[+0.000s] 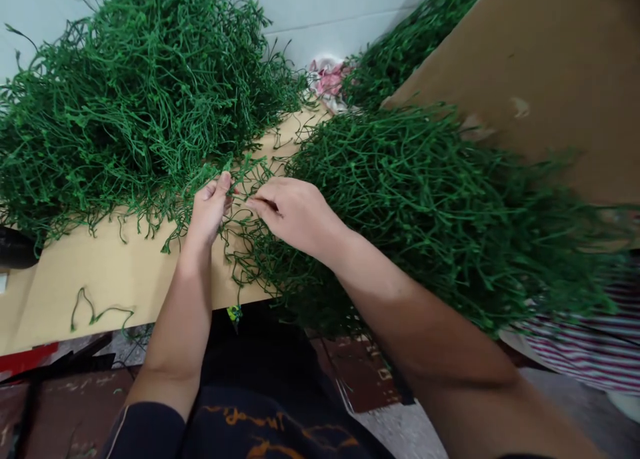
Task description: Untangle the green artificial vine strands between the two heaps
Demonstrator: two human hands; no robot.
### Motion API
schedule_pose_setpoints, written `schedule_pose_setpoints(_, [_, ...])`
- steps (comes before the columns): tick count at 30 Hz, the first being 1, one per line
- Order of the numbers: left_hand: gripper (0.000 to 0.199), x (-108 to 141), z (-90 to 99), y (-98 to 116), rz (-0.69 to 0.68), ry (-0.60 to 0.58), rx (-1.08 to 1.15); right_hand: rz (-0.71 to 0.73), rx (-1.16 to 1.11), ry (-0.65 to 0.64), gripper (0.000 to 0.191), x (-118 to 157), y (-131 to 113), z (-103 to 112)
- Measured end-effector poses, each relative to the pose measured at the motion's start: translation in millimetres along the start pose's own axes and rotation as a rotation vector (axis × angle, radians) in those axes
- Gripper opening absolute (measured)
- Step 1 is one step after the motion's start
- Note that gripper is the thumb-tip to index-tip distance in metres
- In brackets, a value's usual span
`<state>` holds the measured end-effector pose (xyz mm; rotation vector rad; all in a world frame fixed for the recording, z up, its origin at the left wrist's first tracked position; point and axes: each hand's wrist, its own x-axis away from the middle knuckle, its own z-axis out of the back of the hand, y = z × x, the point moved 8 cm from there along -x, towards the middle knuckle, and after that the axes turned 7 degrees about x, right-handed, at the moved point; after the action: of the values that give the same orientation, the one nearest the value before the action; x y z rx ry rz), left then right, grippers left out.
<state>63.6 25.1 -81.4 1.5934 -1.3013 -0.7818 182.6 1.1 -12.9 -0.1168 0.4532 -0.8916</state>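
Observation:
My left hand (209, 207) and my right hand (291, 212) meet at the centre of the view, both pinching the same thin green plastic sprig (246, 177) between thumb and fingers. A large heap of green plastic stems (135, 92) lies on the cardboard sheet (100, 272) to the left. A second big heap of stems (430, 212) spreads to the right, under and behind my right forearm. A loose green strand (93, 310) lies alone on the cardboard near its front edge.
A tilted cardboard panel (540, 65) stands at the upper right. A pink and white crumpled bag (327, 80) sits at the back by the pale wall. Striped cloth (590, 342) shows at the right. Dark tiled floor lies below.

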Motion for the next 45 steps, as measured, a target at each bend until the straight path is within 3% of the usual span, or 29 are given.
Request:
schedule_pose_setpoints(3, [0.033, 1.3, -1.3, 0.1, 0.008, -0.023, 0.018, 0.041, -0.077, -0.022, 0.018, 0.1, -3.0, -4.2])
schedule_pose_setpoints(9, [0.025, 7.6, -6.1, -1.4, 0.084, -0.143, 0.137, 0.065, -0.329, 0.058, 0.020, -0.8, -2.8, 3.4])
schedule_pose_setpoints(15, [0.017, 5.7, -5.7, -4.4, 0.078, -0.133, 0.107, 0.077, -0.479, -0.205, 0.023, 3.9, -11.8, -13.3])
schedule_pose_setpoints(18, [0.012, 2.4, -5.2, -6.5, 0.058, -0.103, 0.013, 0.013, -0.467, -0.239, 0.021, 4.6, -9.1, -20.7])
schedule_pose_setpoints(20, [0.012, 1.0, -4.7, -5.7, 0.033, -0.086, -0.023, -0.059, -0.480, -0.150, 0.016, 2.9, -1.3, -18.6])
schedule_pose_setpoints(22, [0.015, 0.7, -4.9, -4.4, 0.013, -0.078, -0.025, -0.101, -0.478, 0.023, 0.011, 1.3, 6.9, -9.5])
schedule_pose_setpoints(24, [0.019, 1.0, -6.1, -5.8, 0.023, -0.077, -0.017, -0.106, -0.474, 0.217, 0.008, 2.2, 12.6, 1.2])
schedule_pose_setpoints(26, [0.020, 0.4, -5.9, -9.6, 0.044, -0.056, -0.017, -0.090, -0.504, 0.329, 0.011, 4.2, 13.9, 4.8])
schedule_pose_setpoints(31, [0.013, -13.0, 12.7, -11.1, -0.011, 0.112, -0.046, 0.083, -0.599, 0.303, 0.022, 14.5, -15.9, 5.4])
schedule_pose_setpoints(35, [0.021, -19.2, 47.5, 0.9, -0.053, 0.357, -0.074, 0.369, -0.580, 0.239, 0.020, 34.5, -65.2, 40.2])
schedule_pose_setpoints(37, [0.022, -17.7, 48.8, 5.7, -0.052, 0.319, -0.034, 0.448, -0.406, 0.231, 0.018, 39.0, -74.9, 60.3])
schedule_pose_setpoints(39, [0.023, -13.9, 36.4, 7.1, -0.035, 0.173, -0.012, 0.309, -0.172, 0.249, 0.019, 32.3, -53.2, 74.7])
schedule_pose_setpoints(41, [0.026, -8.3, 20.8, 3.9, 0.004, 0.032, -0.018, 0.045, 0.047, 0.270, 0.019, 24.9, -8.5, 86.0])
schedule_pose_setpoints(43, [0.029, -4.2, 8.9, -2.0, 0.051, -0.058, -0.027, -0.188, 0.222, 0.290, 0.018, 25.1, 35.0, 95.1])
schedule_pose_setpoints(45, [0.030, -3.1, 1.4, -6.5, 0.072, -0.104, -0.024, -0.305, 0.289, 0.318, 0.031, 28.9, 58.9, 98.3])
